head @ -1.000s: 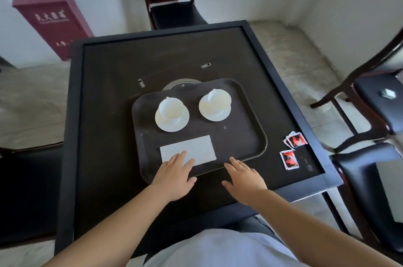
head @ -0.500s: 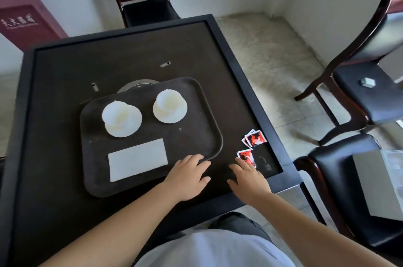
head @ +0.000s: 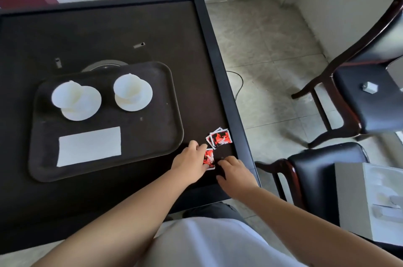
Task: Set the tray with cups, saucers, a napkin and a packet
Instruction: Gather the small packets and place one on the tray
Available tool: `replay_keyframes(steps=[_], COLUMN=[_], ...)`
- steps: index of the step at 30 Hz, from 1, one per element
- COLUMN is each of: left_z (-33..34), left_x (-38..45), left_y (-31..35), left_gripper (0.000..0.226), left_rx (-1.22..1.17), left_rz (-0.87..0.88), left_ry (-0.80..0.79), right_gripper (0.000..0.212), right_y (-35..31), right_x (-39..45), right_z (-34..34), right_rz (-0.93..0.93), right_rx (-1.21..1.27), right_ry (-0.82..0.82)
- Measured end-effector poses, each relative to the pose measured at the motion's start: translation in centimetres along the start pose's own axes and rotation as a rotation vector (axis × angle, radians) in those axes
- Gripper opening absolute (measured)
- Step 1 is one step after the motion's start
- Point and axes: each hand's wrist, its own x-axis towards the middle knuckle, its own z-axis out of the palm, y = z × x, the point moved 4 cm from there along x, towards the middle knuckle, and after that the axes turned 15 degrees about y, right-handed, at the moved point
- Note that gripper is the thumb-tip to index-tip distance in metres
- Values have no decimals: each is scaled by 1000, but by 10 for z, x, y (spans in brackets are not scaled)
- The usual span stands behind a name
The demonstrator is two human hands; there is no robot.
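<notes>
Tray [head: 104, 170] already holds two cups on saucers at 12 o'clock and napkin [head: 89, 146] at 6. Packet [head: 209, 158] at 3 o'clock is not on it yet; left hand [head: 189, 161] touches it, grasp unclear, right hand [head: 236, 171] loose beside it.

Dark tray [head: 104, 164] flat on black table, rounded corners, raised rim. Two white cups [head: 65, 95] [head: 127, 86] upside down on white saucers [head: 84, 112] [head: 135, 104], side by side at tray's far half. White napkin [head: 89, 146] flat on near half, rectangular. Red-and-white packet [head: 209, 158] on table right of tray, partly under fingers. More such packets [head: 219, 139] piled just beyond it.
</notes>
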Motion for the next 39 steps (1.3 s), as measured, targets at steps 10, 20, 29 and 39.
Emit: replay_keyframes(steps=[10,20,29,39], left_z=[6,-47,-73,-83], left_x=[-12,-42,-71,-72], left_y=[-17,-38,-41,-81], left_gripper=[30,19,17,17], left_rx=[-278,-1216,-1414,-1172], left_rz=[-243,-801,-812,-809], left_ry=[42,167,95,183], right_gripper=[48,9,9,7], right_y=[-6,-46,-93,-121], right_x=[2,14,19,36], right_z=[11,-29,-54,-42], right_rz=[-56,285,171,154], right_rx=[72,823,929,854], right_ry=[-83,103,94,-15])
